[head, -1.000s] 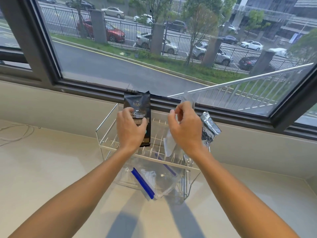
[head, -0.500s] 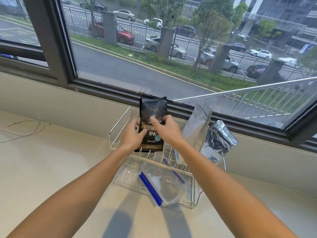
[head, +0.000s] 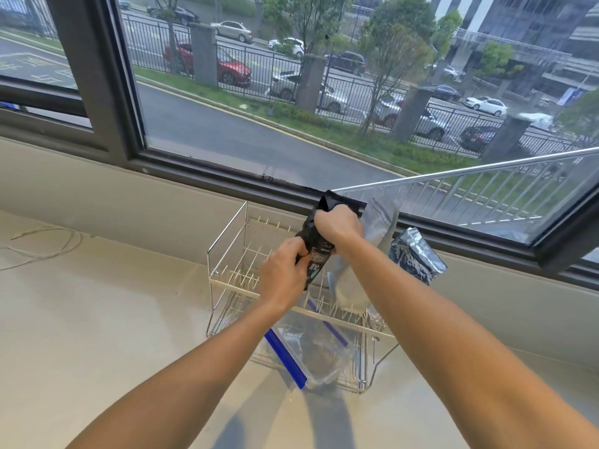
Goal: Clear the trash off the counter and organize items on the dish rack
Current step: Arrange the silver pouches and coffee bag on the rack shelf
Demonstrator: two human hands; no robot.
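Note:
A two-tier wire dish rack (head: pixel 227 281) stands on the counter under the window. Both hands grip a black coffee bag (head: pixel 316 254) above the rack's upper tier, and the bag is crumpled. My left hand (head: pixel 283 275) holds its lower part; my right hand (head: pixel 338 223) squeezes its top. A plain silver pouch (head: pixel 377 228) stands upright in the rack just right of the black bag. A crinkled foil bag (head: pixel 416 257) leans at the rack's right end. On the lower tier lies a clear container with blue clips (head: pixel 308 354).
The pale counter (head: pixel 97 335) spreads to the left and in front of the rack. A thin white cord (head: pixel 48 246) lies at the far left. The wall and dark window frame (head: pixel 201 170) run behind the rack; an open window sash (head: pixel 486 189) juts out at right.
My right hand left the silver pouch and joined my left hand on the black bag. The bag went from flat and upright to crumpled and tilted. The camera view shifted left.

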